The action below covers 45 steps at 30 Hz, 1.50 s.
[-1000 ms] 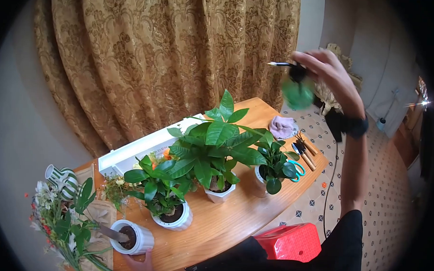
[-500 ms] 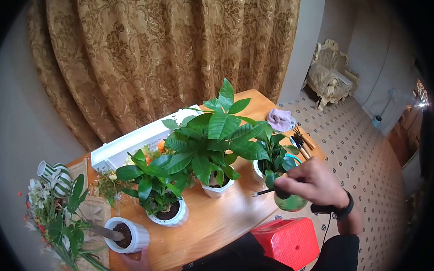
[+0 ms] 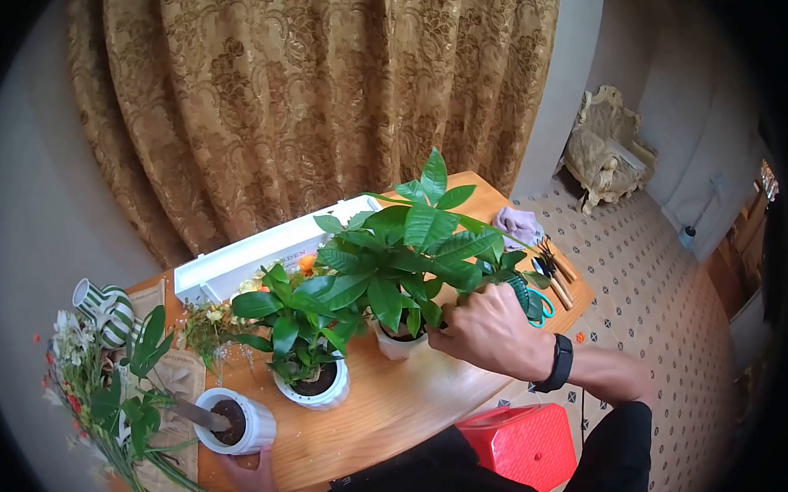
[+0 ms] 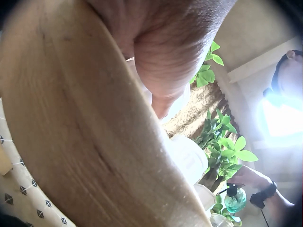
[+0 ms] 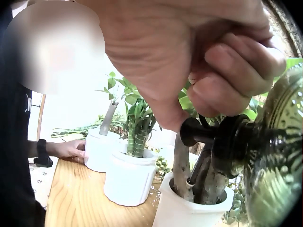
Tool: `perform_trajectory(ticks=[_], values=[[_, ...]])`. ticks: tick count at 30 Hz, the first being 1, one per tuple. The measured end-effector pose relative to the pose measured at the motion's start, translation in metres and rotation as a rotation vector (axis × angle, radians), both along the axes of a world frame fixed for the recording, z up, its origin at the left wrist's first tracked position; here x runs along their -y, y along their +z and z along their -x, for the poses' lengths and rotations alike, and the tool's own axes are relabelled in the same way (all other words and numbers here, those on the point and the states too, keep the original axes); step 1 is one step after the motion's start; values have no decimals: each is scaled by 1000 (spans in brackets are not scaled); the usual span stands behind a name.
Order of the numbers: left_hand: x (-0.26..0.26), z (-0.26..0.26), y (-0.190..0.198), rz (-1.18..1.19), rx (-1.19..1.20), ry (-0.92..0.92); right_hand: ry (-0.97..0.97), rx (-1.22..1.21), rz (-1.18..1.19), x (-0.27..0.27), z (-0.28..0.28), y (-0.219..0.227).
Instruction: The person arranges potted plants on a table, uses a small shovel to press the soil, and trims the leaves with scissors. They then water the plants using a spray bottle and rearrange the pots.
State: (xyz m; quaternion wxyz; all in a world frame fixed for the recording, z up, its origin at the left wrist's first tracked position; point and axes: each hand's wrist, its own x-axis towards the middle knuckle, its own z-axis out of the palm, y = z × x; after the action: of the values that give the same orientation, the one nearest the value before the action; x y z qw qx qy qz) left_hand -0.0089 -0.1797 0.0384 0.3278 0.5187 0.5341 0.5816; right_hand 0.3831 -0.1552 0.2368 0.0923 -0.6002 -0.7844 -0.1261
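Note:
My right hand (image 3: 495, 332) grips a green glass spray bottle (image 5: 279, 170) by its black spray head (image 5: 232, 144), with the thumb at the black knob. In the head view the hand hides the bottle, which the left wrist view shows below the fingers. Its thin nozzle (image 5: 193, 177) points toward the stems of a leafy plant (image 3: 411, 255) in a white pot (image 5: 182, 215). Low at the left, my left hand (image 3: 251, 477) holds another white pot (image 3: 262, 430) near its base, the thumb against its wall; a thick-stemmed plant leans left from its soil.
Between these pots stands another potted plant (image 3: 319, 395). Flowers (image 3: 77, 382) and a striped vase (image 3: 109, 314) lie at the table's left. A white planter box (image 3: 264, 246) lies behind. Teal scissors (image 3: 544, 310), wooden-handled tools (image 3: 562, 287) and a cloth (image 3: 518, 226) lie right. A red stool (image 3: 526, 446) stands in front.
My right hand has come down from high on the right with the spray bottle, then moved left and up to the middle plant. My left hand has stayed at its pot.

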Motion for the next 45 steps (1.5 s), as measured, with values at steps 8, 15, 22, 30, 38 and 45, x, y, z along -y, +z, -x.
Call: perform_trajectory(ticks=[8,15,22,30,38,45], values=[[3,13,-37,83,-56,79,-42,28,-5,-8,-2,-12],[3,14,-34,75,-61,53,-24,16,-5,-9,-1,-10],[1,15,-38,30,-101,62,-16,7,-15,-5,-7,-5],[-5,4,-12,10,74,-22,-223,-340,10,41,-42,51],[-4,-3,-15,-26,97,16,-500,-877,-149,91,-124,55],[-2,22,-53,40,-10,19,-578,-264,-107,74,-113,51]])
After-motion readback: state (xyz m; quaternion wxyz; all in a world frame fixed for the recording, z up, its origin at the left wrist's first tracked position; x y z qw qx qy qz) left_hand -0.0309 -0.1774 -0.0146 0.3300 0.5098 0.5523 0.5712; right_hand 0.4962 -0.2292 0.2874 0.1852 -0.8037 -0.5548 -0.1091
